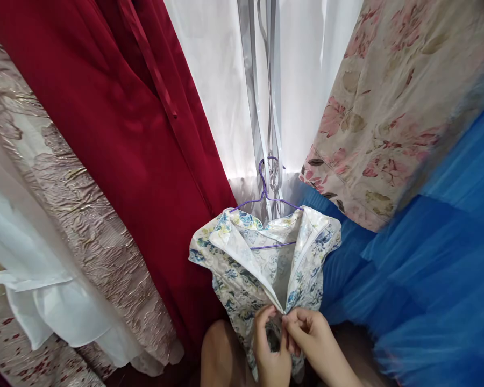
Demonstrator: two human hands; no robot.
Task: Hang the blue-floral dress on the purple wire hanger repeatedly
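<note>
A white dress with blue and yellow flowers (242, 285) hangs on a thin purple wire hanger (263, 183). Its zipper (262, 277) lies open in a V from the neckline down to my fingers, and the hanger's lower bar shows inside. At the bottom of the V, my left hand (270, 346) is closed on the dress fabric beside the zipper. Right against it, my right hand (313, 337) pinches the zipper where the two edges meet. My fingertips hide the slider and pull. Below the hands the dress is partly covered.
Long garments hang close around: a dark red one (145, 140) and a textured pink one (100, 215) at left, white cloth with grey ribbons (252, 80) behind, a pink floral one (371, 129) and blue tulle (427, 290) at right. My bare knee (221, 352) shows below.
</note>
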